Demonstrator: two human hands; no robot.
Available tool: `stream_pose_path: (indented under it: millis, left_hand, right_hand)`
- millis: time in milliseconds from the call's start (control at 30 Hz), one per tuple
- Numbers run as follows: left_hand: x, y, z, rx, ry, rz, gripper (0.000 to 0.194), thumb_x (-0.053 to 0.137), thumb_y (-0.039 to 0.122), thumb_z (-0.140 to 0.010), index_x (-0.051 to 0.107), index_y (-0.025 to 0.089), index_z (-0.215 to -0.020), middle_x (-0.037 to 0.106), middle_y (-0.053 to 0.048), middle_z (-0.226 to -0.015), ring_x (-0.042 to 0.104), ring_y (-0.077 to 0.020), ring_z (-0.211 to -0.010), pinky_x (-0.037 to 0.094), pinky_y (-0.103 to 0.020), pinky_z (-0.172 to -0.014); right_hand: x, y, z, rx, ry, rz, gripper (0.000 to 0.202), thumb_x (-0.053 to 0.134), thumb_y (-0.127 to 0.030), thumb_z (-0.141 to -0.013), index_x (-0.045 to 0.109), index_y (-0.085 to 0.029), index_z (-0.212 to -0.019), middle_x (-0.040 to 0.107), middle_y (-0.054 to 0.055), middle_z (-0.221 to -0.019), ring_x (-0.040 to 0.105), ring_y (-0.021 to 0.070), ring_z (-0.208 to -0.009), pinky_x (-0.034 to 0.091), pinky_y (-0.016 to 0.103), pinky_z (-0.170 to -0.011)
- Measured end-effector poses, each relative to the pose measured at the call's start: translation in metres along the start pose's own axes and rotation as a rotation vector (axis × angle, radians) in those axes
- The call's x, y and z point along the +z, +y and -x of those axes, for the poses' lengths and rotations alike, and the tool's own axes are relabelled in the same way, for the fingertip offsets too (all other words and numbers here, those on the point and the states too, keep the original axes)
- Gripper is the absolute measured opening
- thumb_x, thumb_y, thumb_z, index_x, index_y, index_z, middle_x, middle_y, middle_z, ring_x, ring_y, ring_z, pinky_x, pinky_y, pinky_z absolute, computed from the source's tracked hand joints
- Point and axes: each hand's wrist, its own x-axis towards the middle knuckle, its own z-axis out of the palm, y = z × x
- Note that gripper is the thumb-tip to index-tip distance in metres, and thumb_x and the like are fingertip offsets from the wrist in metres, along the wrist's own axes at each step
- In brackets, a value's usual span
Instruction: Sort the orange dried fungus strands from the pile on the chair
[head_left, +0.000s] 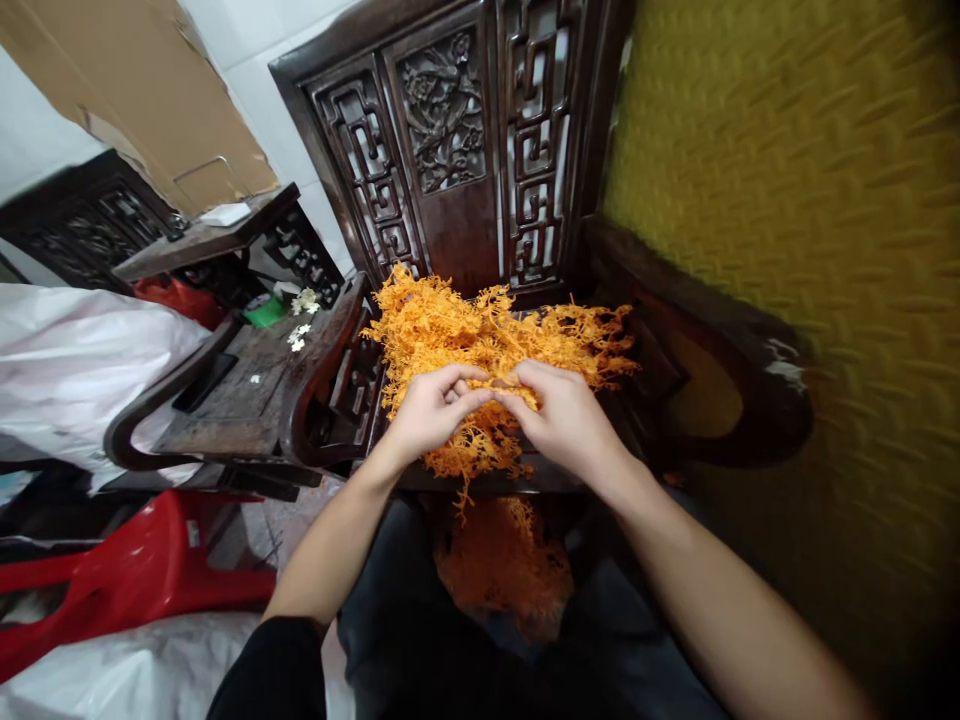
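Observation:
A heap of orange, frilly branching sprigs (442,325) lies on the seat of a carved dark wooden chair in front of me. Over the front of the heap, my left hand (435,405) pinches an orange sprig between thumb and forefinger. My right hand (559,405) grips the same bit of orange sprig from the other side, its thumb and forefinger meeting the left fingertips. Some strands hang over the seat's front edge below my hands. What exactly lies between the fingertips is partly hidden.
The chair's carved backrest (450,130) rises behind the heap. To the left stands a small wooden table (247,400) with a green tape roll (265,312) and pale flower-shaped pieces (298,335). A red plastic stool (142,560) and white sacks (82,370) sit further left. A textured yellow surface (787,200) borders the right.

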Motion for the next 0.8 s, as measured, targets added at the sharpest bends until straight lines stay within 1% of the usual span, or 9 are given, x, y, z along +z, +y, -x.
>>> stream_pose_path:
  millis: [100, 167, 233, 333, 433, 533, 600, 700, 800]
  left_hand:
    - [0.002, 0.005, -0.001, -0.155, -0.137, -0.039, 0.036, 0.065, 0.051, -0.089, 0.066, 0.015, -0.084, 0.05, 0.006, -0.053, 0.044, -0.0086, -0.044, 0.032, -0.022, -0.046]
    - [0.001, 0.01, 0.0, -0.176, -0.124, -0.099, 0.039, 0.065, 0.05, -0.088, 0.061, 0.015, -0.071, 0.051, 0.004, -0.053, 0.043, -0.008, -0.045, 0.031, -0.022, -0.045]
    - [-0.005, 0.014, 0.003, -0.199, -0.112, -0.078, 0.039, 0.067, 0.05, -0.086, 0.059, 0.015, -0.069, 0.054, 0.004, -0.055, 0.043, -0.007, -0.045, 0.03, -0.021, -0.044]
    - [-0.019, 0.013, 0.01, -0.281, -0.103, 0.116, 0.037, 0.071, 0.049, -0.083, 0.06, 0.015, -0.074, 0.06, 0.003, -0.06, 0.043, -0.0053, -0.04, 0.028, -0.02, -0.04]
    - [-0.029, 0.004, 0.014, -0.321, -0.061, 0.314, 0.036, 0.075, 0.047, -0.081, 0.059, 0.015, -0.075, 0.062, 0.003, -0.061, 0.042, -0.0037, -0.034, 0.026, -0.019, -0.036]
    - [-0.027, -0.003, 0.012, -0.331, -0.083, 0.386, 0.035, 0.079, 0.046, -0.078, 0.064, 0.014, -0.079, 0.062, 0.003, -0.061, 0.043, -0.0034, -0.034, 0.026, -0.018, -0.035]
    - [-0.023, -0.004, 0.01, -0.342, -0.12, 0.411, 0.035, 0.079, 0.045, -0.078, 0.07, 0.014, -0.09, 0.063, 0.003, -0.061, 0.045, -0.0039, -0.035, 0.027, -0.018, -0.036]
    - [-0.018, -0.002, 0.009, -0.361, -0.148, 0.439, 0.038, 0.078, 0.044, -0.081, 0.072, 0.015, -0.104, 0.062, 0.004, -0.06, 0.044, -0.0041, -0.035, 0.029, -0.018, -0.037]
    - [-0.017, -0.001, 0.009, -0.346, -0.138, 0.412, 0.038, 0.076, 0.044, -0.083, 0.072, 0.015, -0.105, 0.061, 0.004, -0.06, 0.044, -0.0045, -0.036, 0.031, -0.019, -0.038]
  right_hand:
    - [0.0, -0.003, 0.001, -0.076, -0.041, 0.2, 0.014, 0.055, -0.019, -0.094, 0.062, -0.017, -0.082, 0.065, 0.009, -0.086, 0.058, 0.0208, -0.076, 0.039, 0.032, -0.069]
    - [-0.001, -0.004, -0.001, -0.086, -0.076, 0.28, 0.011, 0.055, -0.018, -0.093, 0.063, -0.017, -0.086, 0.065, 0.009, -0.089, 0.058, 0.0207, -0.076, 0.038, 0.032, -0.067]
    - [-0.007, 0.004, -0.004, -0.069, -0.072, 0.334, 0.011, 0.055, -0.017, -0.091, 0.066, -0.017, -0.09, 0.067, 0.01, -0.092, 0.06, 0.0212, -0.077, 0.039, 0.032, -0.066]
    - [-0.025, 0.031, -0.008, 0.073, 0.106, 0.344, 0.012, 0.057, -0.015, -0.087, 0.069, -0.016, -0.088, 0.07, 0.012, -0.093, 0.063, 0.0243, -0.081, 0.044, 0.035, -0.07]
    - [-0.036, 0.052, -0.007, 0.328, 0.304, 0.038, 0.013, 0.065, -0.029, -0.088, 0.068, -0.017, -0.087, 0.072, 0.012, -0.092, 0.067, 0.0251, -0.081, 0.053, 0.037, -0.068]
    - [-0.028, 0.042, -0.002, 0.423, 0.181, -0.497, 0.024, 0.071, -0.043, -0.086, 0.067, -0.019, -0.087, 0.07, 0.013, -0.116, 0.071, 0.025, -0.088, 0.06, 0.037, -0.063]
    - [-0.019, 0.026, 0.0, 0.408, 0.045, -0.703, 0.027, 0.075, -0.044, -0.083, 0.069, -0.019, -0.089, 0.069, 0.012, -0.12, 0.072, 0.0244, -0.091, 0.063, 0.037, -0.064]
    - [-0.013, 0.01, 0.0, 0.398, -0.1, -0.79, 0.04, 0.078, -0.043, -0.082, 0.071, -0.025, -0.117, 0.07, 0.005, -0.096, 0.069, 0.0181, -0.072, 0.062, 0.034, -0.056]
    - [-0.012, 0.009, -0.002, 0.415, -0.185, -0.724, 0.063, 0.075, -0.047, -0.085, 0.059, -0.028, -0.143, 0.063, -0.003, -0.07, 0.059, 0.0131, -0.051, 0.054, 0.03, -0.049]
